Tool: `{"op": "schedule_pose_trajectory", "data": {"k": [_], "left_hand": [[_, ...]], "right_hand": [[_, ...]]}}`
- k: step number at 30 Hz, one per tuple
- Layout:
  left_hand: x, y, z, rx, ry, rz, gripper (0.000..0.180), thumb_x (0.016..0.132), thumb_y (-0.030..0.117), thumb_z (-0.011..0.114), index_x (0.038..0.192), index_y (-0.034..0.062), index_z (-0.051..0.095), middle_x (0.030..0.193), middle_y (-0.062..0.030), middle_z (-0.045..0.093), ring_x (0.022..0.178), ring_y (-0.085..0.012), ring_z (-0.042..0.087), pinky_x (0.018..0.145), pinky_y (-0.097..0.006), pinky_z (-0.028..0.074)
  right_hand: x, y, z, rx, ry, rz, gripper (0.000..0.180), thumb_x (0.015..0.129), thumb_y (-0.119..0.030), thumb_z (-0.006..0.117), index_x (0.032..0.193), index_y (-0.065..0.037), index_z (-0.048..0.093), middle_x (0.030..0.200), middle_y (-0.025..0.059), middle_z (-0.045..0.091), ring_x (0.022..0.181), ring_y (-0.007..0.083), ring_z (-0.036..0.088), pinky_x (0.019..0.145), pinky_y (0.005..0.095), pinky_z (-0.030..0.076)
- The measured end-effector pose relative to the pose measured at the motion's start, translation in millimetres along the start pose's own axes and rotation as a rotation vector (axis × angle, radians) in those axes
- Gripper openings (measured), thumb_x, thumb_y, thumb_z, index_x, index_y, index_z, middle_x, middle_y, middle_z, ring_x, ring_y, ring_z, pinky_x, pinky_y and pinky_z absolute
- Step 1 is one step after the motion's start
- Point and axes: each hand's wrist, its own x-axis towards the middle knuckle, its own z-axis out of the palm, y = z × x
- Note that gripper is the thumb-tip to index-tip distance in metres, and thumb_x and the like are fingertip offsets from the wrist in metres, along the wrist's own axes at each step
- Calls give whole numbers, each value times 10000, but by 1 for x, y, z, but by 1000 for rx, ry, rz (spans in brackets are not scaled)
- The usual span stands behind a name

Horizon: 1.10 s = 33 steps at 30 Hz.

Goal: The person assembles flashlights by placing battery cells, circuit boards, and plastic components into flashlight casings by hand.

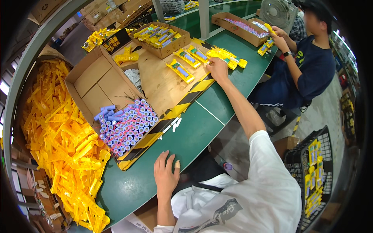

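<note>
My left hand [166,174] rests on the green tabletop near its front edge, fingers apart, holding nothing; a pale wrap covers one fingertip. My right arm stretches to the far right of the wooden board. There my right hand [218,70] has its fingers bent and closed at the near end of a yellow plastic casing [199,54] with a blue cylindrical battery cell in it. Beside that casing lie two similar ones, a middle casing [187,58] and a nearer casing [180,72]. More yellow casings [227,58] lie bunched just right of the hand.
A cardboard box of blue cells with red wires [130,124] stands mid-left. Yellow casings [62,136] heap up at far left. Small white pieces [171,127] lie by the striped board edge. Behind is a carton of filled casings [161,37]. A co-worker [311,66] sits at right.
</note>
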Motion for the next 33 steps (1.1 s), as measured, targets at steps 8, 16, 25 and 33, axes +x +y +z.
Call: {"op": "schedule_pose_trajectory", "data": {"k": [8, 16, 25, 33], "left_hand": [[3, 1, -1, 0, 11, -5, 290, 835, 114, 714, 1111, 42, 666, 1282, -142, 596, 1214, -361, 546, 1015, -469, 440], [-3, 1, -3, -22, 26, 5, 275, 827, 89, 711, 1090, 21, 669, 1252, -164, 613, 1189, -383, 565, 1001, -463, 461], [-6, -1, -3, -2, 25, 21, 271, 818, 73, 704, 1079, 7, 670, 1246, -178, 608, 1172, -391, 567, 992, -466, 468], [7, -6, 0, 20, -36, 18, 316, 800, 131, 717, 1099, 45, 665, 1251, -162, 600, 1163, -387, 569, 963, -477, 478]], "right_hand": [[4, -15, -2, -101, -79, 68, 258, 757, -224, 738, 934, -37, 760, 908, 194, 731, 858, 345, 707, 811, 423, 559], [3, -24, -10, -136, -109, 152, 317, 747, -278, 751, 986, -70, 766, 879, 215, 722, 854, 365, 703, 814, 436, 559], [16, -37, -15, -270, -160, 183, 314, 753, -315, 736, 961, -83, 778, 881, 198, 729, 843, 357, 708, 806, 453, 563], [121, -45, -14, -159, 120, -4, 339, 764, -366, 775, 926, -70, 744, 850, 196, 714, 826, 377, 694, 771, 484, 542]]}}
